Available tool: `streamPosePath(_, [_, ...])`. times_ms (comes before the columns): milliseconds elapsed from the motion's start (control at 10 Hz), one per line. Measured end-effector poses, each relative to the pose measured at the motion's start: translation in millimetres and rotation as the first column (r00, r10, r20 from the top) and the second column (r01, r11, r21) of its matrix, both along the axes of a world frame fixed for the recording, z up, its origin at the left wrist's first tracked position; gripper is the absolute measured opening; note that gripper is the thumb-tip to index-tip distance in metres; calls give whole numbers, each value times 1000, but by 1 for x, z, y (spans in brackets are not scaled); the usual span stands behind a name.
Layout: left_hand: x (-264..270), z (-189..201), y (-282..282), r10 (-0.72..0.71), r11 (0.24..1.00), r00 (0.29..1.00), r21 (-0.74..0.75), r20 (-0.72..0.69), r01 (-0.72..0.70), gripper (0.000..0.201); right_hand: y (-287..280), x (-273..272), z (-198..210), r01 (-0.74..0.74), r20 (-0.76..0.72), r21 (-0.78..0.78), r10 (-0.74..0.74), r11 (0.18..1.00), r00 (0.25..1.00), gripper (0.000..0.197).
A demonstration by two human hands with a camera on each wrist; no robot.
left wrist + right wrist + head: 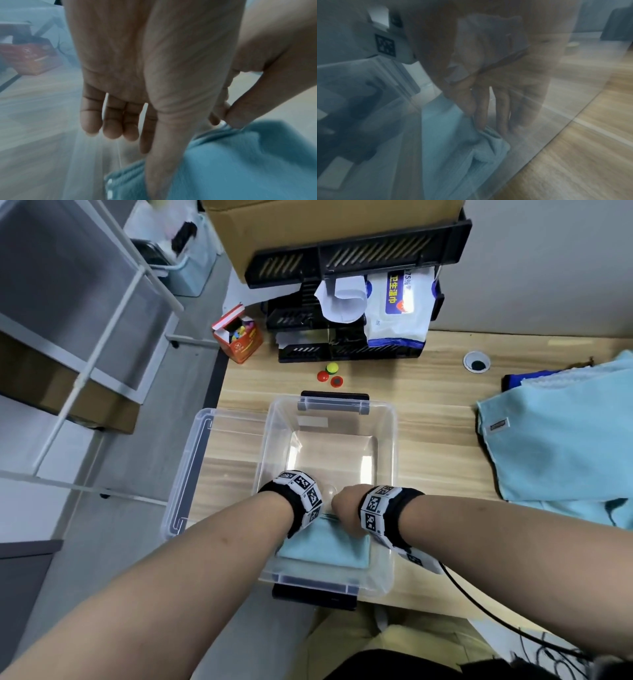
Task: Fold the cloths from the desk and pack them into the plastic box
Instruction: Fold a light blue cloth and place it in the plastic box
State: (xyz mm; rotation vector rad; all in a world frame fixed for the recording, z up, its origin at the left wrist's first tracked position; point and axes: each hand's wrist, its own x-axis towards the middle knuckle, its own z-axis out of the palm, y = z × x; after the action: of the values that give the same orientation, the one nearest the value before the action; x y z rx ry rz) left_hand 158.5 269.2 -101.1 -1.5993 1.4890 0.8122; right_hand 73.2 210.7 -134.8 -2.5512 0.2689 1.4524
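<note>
A clear plastic box (394, 440) stands open on the wooden desk in front of me. A folded light-blue cloth (325, 549) lies at its near end. Both my hands reach down into the box at the cloth's far edge. In the left wrist view my left hand (133, 142) hangs with straight fingers beside the cloth (240, 162), and its thumb lies on the fabric. My right hand (344, 503) pinches the cloth's folded edge between thumb and fingers (221, 115). The right wrist view shows this pinch (479, 124) blurred through the box wall.
The box lid (191, 467) lies to the left of the box. Unfolded light-blue cloths (565, 440) lie spread at the desk's right. Behind the box are small round magnets (330, 373), a red carton (239, 340) and a black organizer (342, 347) with wet wipes (397, 309).
</note>
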Motion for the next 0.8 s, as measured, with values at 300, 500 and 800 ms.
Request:
streamPosePath(300, [24,34,-92,234,962,972,-150,15,-229,17,-51,-19,95,339,534,176,-379,924,756,26])
streamPosePath(500, [-14,108,-177,239,842,970,-491,-31,-223,19,-156,-93,152,665,734,126,-520,736,436,27])
streamPosePath(800, [-134,100,-252,59,857,990,-502,-128,-116,18,-249,-246,119,932,631,-13,-720,362,288,23])
